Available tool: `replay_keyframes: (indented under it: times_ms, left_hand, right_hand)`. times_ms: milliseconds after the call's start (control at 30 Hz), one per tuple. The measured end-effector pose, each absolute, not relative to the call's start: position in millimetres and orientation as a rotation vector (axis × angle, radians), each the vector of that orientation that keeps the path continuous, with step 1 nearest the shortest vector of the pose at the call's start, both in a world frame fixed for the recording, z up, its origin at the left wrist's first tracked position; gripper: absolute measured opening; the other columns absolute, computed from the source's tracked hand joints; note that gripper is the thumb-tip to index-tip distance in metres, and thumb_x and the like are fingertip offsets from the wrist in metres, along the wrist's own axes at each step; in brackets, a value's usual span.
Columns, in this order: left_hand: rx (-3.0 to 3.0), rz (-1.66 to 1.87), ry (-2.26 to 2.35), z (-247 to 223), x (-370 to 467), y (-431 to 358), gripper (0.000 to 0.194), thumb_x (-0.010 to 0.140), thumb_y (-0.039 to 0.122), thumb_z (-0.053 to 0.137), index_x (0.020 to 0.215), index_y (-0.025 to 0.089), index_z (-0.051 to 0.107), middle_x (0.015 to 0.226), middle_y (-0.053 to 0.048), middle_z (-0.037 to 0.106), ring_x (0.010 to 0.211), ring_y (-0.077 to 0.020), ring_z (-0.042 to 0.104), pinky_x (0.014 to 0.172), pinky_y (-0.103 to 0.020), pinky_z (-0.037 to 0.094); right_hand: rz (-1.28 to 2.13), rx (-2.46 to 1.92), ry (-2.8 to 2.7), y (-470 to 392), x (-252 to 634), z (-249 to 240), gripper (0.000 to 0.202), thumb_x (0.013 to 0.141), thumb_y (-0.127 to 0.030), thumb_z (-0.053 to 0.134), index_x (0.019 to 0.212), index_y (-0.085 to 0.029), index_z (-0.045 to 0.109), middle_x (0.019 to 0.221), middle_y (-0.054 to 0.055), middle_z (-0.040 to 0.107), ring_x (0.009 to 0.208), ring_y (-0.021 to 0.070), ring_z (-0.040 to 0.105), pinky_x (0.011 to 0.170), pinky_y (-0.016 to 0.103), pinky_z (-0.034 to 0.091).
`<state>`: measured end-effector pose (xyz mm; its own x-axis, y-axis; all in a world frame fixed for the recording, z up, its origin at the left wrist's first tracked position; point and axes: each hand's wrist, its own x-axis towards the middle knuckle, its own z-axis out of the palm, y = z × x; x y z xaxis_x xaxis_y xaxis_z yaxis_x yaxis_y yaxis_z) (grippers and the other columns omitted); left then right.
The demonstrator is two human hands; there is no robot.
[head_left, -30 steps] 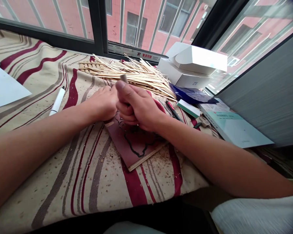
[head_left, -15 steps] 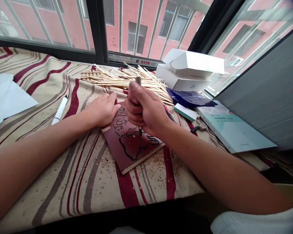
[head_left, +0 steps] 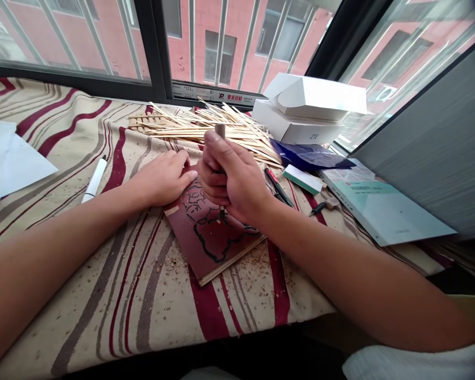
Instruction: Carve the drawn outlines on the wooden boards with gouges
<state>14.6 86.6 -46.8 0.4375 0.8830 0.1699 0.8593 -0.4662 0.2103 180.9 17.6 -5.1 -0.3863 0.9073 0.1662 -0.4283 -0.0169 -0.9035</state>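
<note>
A reddish-brown wooden board (head_left: pixel 188 240), with black outlines and cut grooves on its face, lies at an angle on the striped cloth. My left hand (head_left: pixel 164 177) presses on its far left corner, thumb on the face and fingers bent over the edge. My right hand (head_left: pixel 235 182) is wrapped in a fist around a carving chisel (head_left: pixel 220 130), held nearly upright. The top of its handle sticks out above my thumb. Below the fist its blade reaches the board near the middle of the drawing. My right hand covers part of the design.
Small wood chips dot the cloth (head_left: pixel 158 311). Beyond the board lie many thin wooden sticks (head_left: pixel 206 124). To the right are pens (head_left: pixel 279 187), a green-and-white block (head_left: pixel 303 179), a book (head_left: pixel 396 211) and a white box (head_left: pixel 309 119). Left are a white marker (head_left: pixel 95 179) and papers (head_left: pixel 21 163).
My right hand and the chisel have shifted slightly left over the board, so more of the pens shows. My left hand stays on the board's corner.
</note>
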Motion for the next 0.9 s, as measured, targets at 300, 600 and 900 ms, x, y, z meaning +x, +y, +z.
replay_keyframes:
  times_ms: [300, 600, 900]
  left_hand:
    - [2.535, 0.343, 1.641, -37, 17, 82, 0.034, 0.092, 0.039, 0.036, 0.106, 0.017, 0.058, 0.117, -0.017, 0.067, 0.112, -0.0332, 0.062, 0.1, -0.048, 0.049]
    - [2.579, 0.312, 1.592, -39, 18, 79, 0.043, 0.097, 0.041, 0.032, 0.118, 0.012, 0.056, 0.129, -0.022, 0.062, 0.121, -0.0359, 0.058, 0.106, -0.053, 0.046]
    - [2.572, 0.277, 1.655, -39, 19, 78, 0.038, 0.098, 0.04, 0.034, 0.116, 0.015, 0.056, 0.125, -0.017, 0.063, 0.12, -0.0312, 0.059, 0.105, -0.045, 0.047]
  right_hand:
    - [1.585, -0.641, -1.173, 20, 181, -9, 0.05, 0.1, -0.053, 0.056, 0.07, -0.025, 0.029, 0.049, -0.012, 0.023, 0.04, 0.0054, 0.011, 0.036, 0.023, 0.009]
    - [1.553, -0.7, -1.175, 16, 173, -13, 0.048, 0.099, -0.05, 0.06, 0.069, -0.025, 0.031, 0.05, -0.011, 0.024, 0.04, 0.0056, 0.014, 0.037, 0.023, 0.014]
    - [1.662, -0.659, -1.225, 22, 178, -14, 0.05, 0.102, -0.05, 0.054, 0.068, -0.024, 0.028, 0.05, -0.011, 0.02, 0.041, 0.0057, 0.01, 0.036, 0.021, 0.009]
